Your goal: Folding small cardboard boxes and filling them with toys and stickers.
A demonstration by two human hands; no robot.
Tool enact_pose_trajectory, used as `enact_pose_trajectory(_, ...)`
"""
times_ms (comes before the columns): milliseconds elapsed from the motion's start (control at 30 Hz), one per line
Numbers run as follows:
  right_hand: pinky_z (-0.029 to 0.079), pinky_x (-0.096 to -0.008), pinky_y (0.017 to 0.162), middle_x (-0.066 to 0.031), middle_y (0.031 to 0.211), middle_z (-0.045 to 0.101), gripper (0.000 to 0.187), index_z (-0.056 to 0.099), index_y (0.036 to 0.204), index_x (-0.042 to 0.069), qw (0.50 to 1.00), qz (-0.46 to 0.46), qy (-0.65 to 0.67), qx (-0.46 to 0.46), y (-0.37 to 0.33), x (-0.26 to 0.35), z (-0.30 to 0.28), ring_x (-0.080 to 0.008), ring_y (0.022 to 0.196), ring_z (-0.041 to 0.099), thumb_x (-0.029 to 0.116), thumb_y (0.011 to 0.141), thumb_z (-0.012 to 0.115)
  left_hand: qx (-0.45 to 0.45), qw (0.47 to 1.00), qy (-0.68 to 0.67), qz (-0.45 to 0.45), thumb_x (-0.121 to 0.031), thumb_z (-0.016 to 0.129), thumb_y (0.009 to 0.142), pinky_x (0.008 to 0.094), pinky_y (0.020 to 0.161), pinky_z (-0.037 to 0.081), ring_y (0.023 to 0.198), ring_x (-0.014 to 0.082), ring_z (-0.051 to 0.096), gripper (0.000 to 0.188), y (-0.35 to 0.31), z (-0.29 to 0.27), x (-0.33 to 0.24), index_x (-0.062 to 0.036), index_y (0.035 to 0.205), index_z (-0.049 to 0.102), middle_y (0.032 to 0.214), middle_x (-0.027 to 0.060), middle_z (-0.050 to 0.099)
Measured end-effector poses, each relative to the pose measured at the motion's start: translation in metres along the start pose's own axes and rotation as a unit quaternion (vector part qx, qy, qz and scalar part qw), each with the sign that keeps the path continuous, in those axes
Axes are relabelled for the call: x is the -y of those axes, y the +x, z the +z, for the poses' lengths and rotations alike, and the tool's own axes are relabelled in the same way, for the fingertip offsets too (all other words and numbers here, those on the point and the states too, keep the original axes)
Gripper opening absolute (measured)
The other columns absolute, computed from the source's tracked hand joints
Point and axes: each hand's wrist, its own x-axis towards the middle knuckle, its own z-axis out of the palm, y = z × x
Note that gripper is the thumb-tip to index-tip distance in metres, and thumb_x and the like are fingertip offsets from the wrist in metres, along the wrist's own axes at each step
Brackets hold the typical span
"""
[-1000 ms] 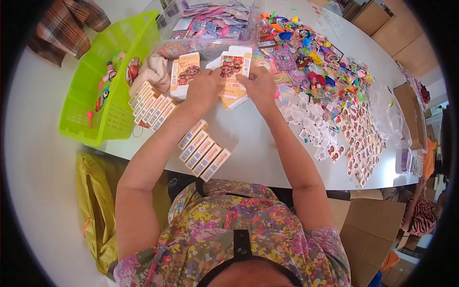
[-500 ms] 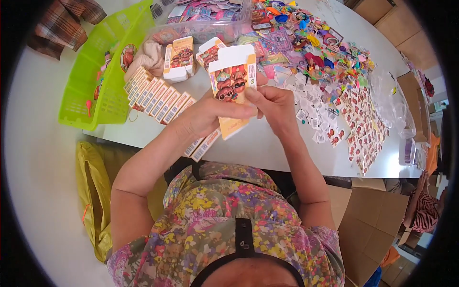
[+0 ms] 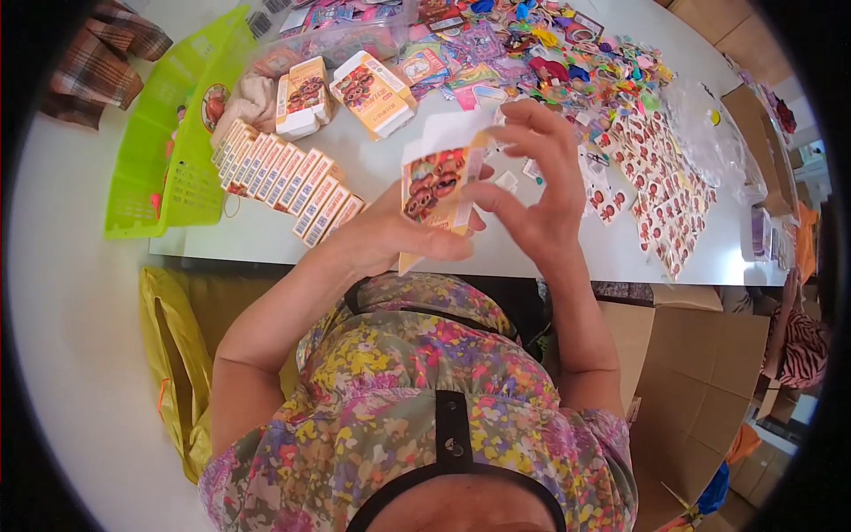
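A small yellow-orange folding box (image 3: 434, 183) with cartoon figures on its front stands tilted above the near part of the table, its white top flaps up. My left hand (image 3: 396, 232) is closed around its lower left part, thumb across the front. At the box's right side, my right hand (image 3: 542, 199) is open, its fingers spread and curved beside the flaps. Its thumb is close to the box's right edge; whether it touches cannot be told. On the left lies a slanting row of filled-looking matching boxes (image 3: 279, 182). Two more yellow boxes (image 3: 372, 93) lie behind.
A lime-green basket (image 3: 133, 191) stands at the left, beside a beige cloth (image 3: 251, 102). Behind are a clear plastic bin (image 3: 355, 40) of packets and a heap of small colourful toys (image 3: 567, 62). Sticker sheets (image 3: 660, 191) and a clear bag (image 3: 705, 133) lie right; an open carton (image 3: 700, 390) stands below.
My right hand has let go of the box and spread its fingers. The box has turned slightly and come a little lower in my left hand. The view has shifted.
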Motion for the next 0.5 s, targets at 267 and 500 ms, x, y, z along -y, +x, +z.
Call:
enact_pose_trajectory(267, 0.041, -0.0425, 0.095, -0.0113, 0.124, 0.054, 0.051, 0.069, 0.109, 0.01, 0.985, -0.107, -0.103, 0.084, 0.0, 0.013, 0.012, -0.0316, 0.114, 0.049, 0.014, 0.06, 0.084, 0.033, 0.992, -0.117, -0.018, -0.028, 0.085, 0.067, 0.0366, 0.091, 0.05, 0.105, 0.0182, 0.058, 0.081, -0.014, -0.009, 0.004, -0.0035, 0.132, 0.043, 0.114, 0.007, 0.056)
enact_pose_trajectory(500, 0.04, -0.0421, 0.095, -0.01, 0.121, 0.051, 0.049, 0.066, 0.099, 0.01, 0.99, 0.009, -0.046, 0.135, 0.013, 0.016, 0.018, -0.0306, 0.116, 0.048, 0.014, 0.054, 0.086, 0.049, 0.994, -0.02, -0.092, -0.025, 0.083, 0.068, 0.0303, 0.081, 0.049, 0.093, 0.013, 0.055, 0.082, -0.019, -0.024, -0.014, -0.0024, 0.134, 0.041, 0.109, 0.0049, 0.054)
